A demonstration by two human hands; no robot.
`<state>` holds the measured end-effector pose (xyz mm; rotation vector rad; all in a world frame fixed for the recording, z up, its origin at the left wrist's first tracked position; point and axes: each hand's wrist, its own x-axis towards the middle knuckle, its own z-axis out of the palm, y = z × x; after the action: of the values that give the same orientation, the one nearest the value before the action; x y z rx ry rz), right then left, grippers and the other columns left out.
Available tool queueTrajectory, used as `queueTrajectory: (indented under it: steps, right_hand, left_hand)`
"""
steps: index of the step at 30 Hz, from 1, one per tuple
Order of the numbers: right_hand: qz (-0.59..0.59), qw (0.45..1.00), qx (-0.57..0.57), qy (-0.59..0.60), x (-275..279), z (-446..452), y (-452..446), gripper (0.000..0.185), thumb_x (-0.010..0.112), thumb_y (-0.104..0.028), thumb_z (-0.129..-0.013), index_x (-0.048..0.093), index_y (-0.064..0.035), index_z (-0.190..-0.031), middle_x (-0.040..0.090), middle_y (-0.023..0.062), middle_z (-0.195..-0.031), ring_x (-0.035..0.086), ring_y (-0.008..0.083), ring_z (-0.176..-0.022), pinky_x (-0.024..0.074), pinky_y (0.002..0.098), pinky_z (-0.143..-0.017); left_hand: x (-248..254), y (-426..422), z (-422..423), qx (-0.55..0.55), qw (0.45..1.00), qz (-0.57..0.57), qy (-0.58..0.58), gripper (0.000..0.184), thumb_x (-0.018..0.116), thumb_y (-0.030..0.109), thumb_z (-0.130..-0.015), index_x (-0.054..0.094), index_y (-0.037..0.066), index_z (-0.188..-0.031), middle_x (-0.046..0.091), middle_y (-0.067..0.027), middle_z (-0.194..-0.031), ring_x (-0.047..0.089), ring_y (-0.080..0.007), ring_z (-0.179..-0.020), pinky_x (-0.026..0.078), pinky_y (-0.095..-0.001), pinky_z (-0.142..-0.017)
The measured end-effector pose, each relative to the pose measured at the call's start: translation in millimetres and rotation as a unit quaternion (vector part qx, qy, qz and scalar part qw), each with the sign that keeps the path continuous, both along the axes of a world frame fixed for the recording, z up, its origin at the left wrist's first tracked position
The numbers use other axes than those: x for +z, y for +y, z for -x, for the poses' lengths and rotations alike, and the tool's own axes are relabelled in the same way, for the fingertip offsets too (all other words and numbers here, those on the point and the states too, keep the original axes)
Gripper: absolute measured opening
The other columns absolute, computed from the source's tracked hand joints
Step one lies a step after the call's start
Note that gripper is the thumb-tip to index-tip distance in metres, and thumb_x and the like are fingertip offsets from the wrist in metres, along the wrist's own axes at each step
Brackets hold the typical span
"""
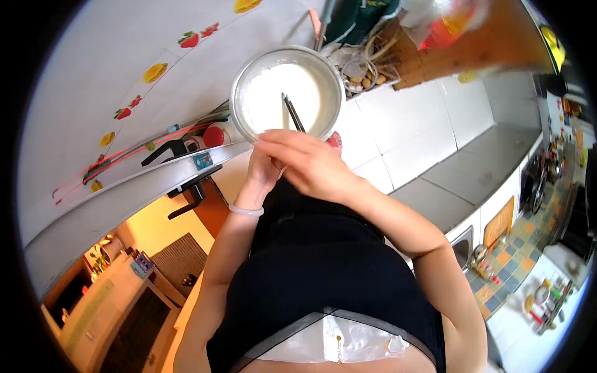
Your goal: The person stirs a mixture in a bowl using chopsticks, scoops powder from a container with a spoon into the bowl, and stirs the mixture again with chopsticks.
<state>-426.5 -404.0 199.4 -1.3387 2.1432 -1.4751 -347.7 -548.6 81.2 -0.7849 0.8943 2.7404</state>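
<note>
A round metal bowl (337,99) holds a white, smooth-looking mixture (267,93). Dark chopsticks (293,114) stand in it, leaning towards the near rim, where their lower ends pass out of sight behind my right hand. My right hand (314,163) lies across the front of the bowl, fingers stretched out to the left and nothing visible in them. Partly beneath it is my left hand (266,169), a pale bangle (246,211) on its wrist. Most of the left fingers are covered, so I cannot tell whether they grip anything.
A sliding door frame (124,193) with black handles runs along the left. Beyond the bowl sits a container of potatoes (367,79) near a wooden surface (491,43). White floor tiles (404,124) stretch to the right, towards a kitchen counter (535,273) with utensils.
</note>
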Motion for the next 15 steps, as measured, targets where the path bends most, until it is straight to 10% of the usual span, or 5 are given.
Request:
queueTrajectory:
  steps: [6, 15]
  right_hand:
    - [0.065, 0.977, 0.201, -0.011, -2.7, 10.7, -74.7, 0.067, 0.067, -0.01, -0.078, 0.045, -0.0072, -0.141, 0.052, 0.0154, -0.138, 0.053, 0.0343, -0.123, 0.0463, 0.0418, -0.101]
    - [0.1, 0.937, 0.32, -0.101, -10.2, 41.7, -91.9, 0.039, 0.067, -0.007, -0.076, 0.053, -0.0077, -0.112, 0.056, 0.015, -0.132, 0.055, 0.0361, -0.117, 0.0425, 0.0443, -0.1]
  left_hand:
    - [1.3, -4.8, 6.8, 0.119, 0.993, -0.004, 0.005, 0.029, 0.048, 0.011, -0.092, 0.056, -0.003, -0.117, 0.063, -0.0124, -0.112, 0.065, -0.0216, -0.098, 0.055, -0.0356, -0.084]
    - [2.7, 8.5, 5.9, 0.297, 0.955, -0.004, -0.021, 0.028, 0.048, 0.011, -0.092, 0.056, -0.002, -0.116, 0.063, -0.0115, -0.112, 0.065, -0.0211, -0.097, 0.055, -0.0348, -0.083]
